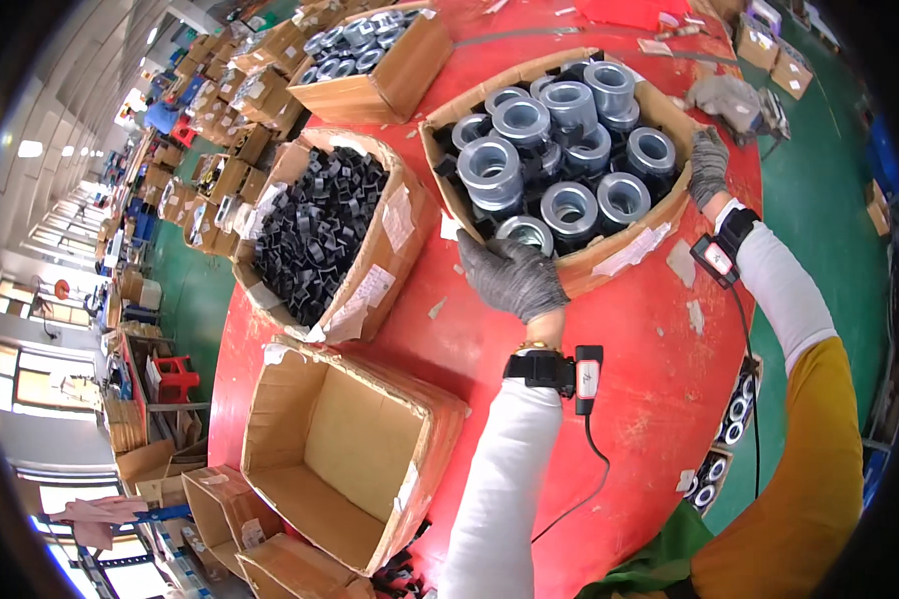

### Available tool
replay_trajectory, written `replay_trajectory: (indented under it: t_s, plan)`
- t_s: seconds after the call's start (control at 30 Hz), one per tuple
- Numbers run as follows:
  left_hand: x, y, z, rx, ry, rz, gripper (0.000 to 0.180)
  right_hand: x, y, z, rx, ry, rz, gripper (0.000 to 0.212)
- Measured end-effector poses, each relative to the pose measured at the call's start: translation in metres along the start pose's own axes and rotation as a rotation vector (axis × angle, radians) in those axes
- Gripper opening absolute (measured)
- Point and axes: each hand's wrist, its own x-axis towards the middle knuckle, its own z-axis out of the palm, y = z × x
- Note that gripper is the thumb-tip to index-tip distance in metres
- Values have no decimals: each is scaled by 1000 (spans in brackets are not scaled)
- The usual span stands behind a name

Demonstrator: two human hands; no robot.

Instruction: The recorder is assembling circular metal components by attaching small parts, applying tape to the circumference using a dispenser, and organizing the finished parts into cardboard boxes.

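A cardboard box on the red table holds several thick silver metal rings with black pieces among them. My left hand, in a grey glove, grips the box at its near left corner. On the far right side my right hand, gloved the same way, holds the box's edge. The undersides of both hands' fingers are partly hidden. White sleeves cover my forearms, and each wrist carries a black strap with a small cabled device.
Left of the held box stands a carton full of small black clips. An empty carton lies nearer, and another carton of rings stands farther back. A grey cloth-like bundle rests at the table's right edge. Green floor surrounds the red table.
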Motion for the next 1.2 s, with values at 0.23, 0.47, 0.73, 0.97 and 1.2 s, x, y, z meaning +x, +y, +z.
replay_trajectory:
  t_s: [0.23,0.47,0.73,0.97,1.2]
  plan:
    - [15,21,49,17,111,-3,44,85,67,29,-152,-123,-181,22]
    - [49,22,85,83,117,-12,44,93,63,106,409,-170,61,20]
    - [143,-67,145,-130,119,411,22,114,69,156,-1046,-315,-446,13]
    - [142,-22,139,-301,129,305,24,77,6,133,-1155,-411,-611,13]
    - [162,-29,132,-295,116,354,28,56,-3,125,-1208,-457,-681,12]
